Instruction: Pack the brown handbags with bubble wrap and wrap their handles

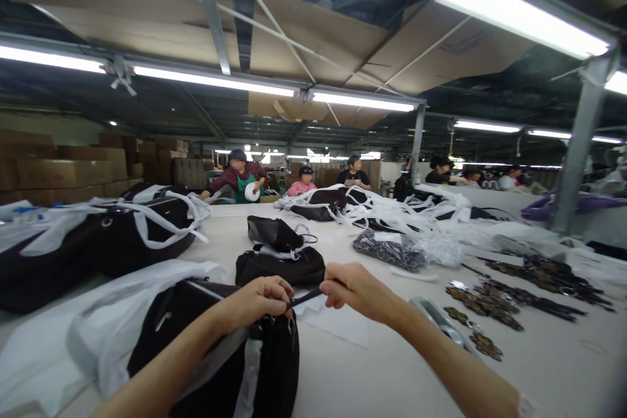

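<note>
A dark strap [304, 299] stretches between my two hands above a black bag [274, 366]. My left hand [264, 297] pinches one end of it, close to the bag's metal ring. The other end is in the closed fingers of my right hand [350, 289]. White wrapping material [251, 366] runs over the bag, which has a zip and a small silver fitting on its left part. Just beyond my hands lies another black bag [279, 266], with a smaller black pouch [274, 232] on top.
Several wrapped black bags [147, 228] are piled at the left. A plastic-wrapped dark bundle [389, 248], brown flower-shaped charms [484, 300] and black straps [539, 300] lie at the right. A grey tray [438, 320] sits near my right forearm. Several people work beyond the table [337, 366].
</note>
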Available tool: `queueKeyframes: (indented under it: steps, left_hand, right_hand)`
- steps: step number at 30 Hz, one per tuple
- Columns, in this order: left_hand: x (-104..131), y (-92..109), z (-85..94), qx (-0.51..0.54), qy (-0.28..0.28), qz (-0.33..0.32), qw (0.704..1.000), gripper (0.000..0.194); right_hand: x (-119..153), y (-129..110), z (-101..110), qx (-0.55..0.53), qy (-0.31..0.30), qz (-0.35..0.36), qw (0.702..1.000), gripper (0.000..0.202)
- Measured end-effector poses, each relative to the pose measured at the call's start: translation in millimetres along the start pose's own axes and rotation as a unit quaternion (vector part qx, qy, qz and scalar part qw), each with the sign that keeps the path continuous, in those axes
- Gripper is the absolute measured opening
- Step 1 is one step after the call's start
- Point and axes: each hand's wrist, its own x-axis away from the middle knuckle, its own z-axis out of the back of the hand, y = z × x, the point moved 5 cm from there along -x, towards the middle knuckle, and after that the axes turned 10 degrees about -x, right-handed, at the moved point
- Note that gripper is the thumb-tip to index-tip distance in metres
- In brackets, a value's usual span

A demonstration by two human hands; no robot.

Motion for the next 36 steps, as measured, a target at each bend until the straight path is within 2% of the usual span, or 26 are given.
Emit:
queueKeyframes:
  steps: [3, 5, 9, 12, 15, 18, 22, 26, 31, 36]
  left_hand:
    - [0.5, -0.7, 2.6, 0.039, -0.028, 0.012, 0.999, 0.020]
    - [-2.0, -3.8, 2.8, 0.072, -0.028, 0.029, 0.997, 0.024]
    - [-16.4, -19.7, -5.0, 0.119, 0.038, 0.058, 0.990, 0.034]
    - [-27.0, -32.5, -13.6, 0.146, 0.085, 0.076, 0.983, 0.026]
    - [-27.8, -35.7, -17.0, 0.162, 0.098, 0.078, 0.979, 0.024]
    - [-19.5, -29.1, -13.8, 0.169, 0.081, 0.073, 0.979, 0.028]
    - [-6.2, -15.2, -7.7, 0.172, 0.026, 0.060, 0.983, 0.037]
    - [-0.8, -7.8, -7.6, 0.172, -0.004, 0.023, 0.985, 0.040]
    - [-4.7, -13.8, -11.2, 0.115, 0.030, -0.007, 0.993, 0.045]
    - [-5.4, -19.9, -10.1, 0.058, 0.046, -0.007, 0.997, 0.056]
  right_hand:
    - [-1.2, -9.2, 3.8, -0.001, -0.030, 0.010, 0.999, 0.017]
    - [-3.0, -17.2, 7.5, 0.008, -0.041, 0.019, 0.999, 0.018]
    - [-3.5, -22.2, 9.8, 0.041, -0.036, 0.026, 0.998, 0.018]
    - [0.1, -15.5, 7.1, 0.081, -0.027, 0.037, 0.996, 0.017]
    - [4.0, -7.9, 4.0, 0.088, -0.035, 0.035, 0.995, 0.017]
    - [3.8, -4.2, 6.7, 0.073, -0.027, 0.004, 0.997, 0.018]
    - [-2.0, -4.8, 10.8, 0.014, -0.027, -0.022, 0.999, 0.019]
    - [-5.2, 1.7, 9.5, -0.109, 0.029, -0.080, 0.990, 0.017]
    - [0.7, 17.2, -3.5, -0.250, 0.118, -0.155, 0.948, 0.031]
    - [10.8, 35.2, -17.9, -0.178, 0.133, -0.278, 0.935, 0.032]
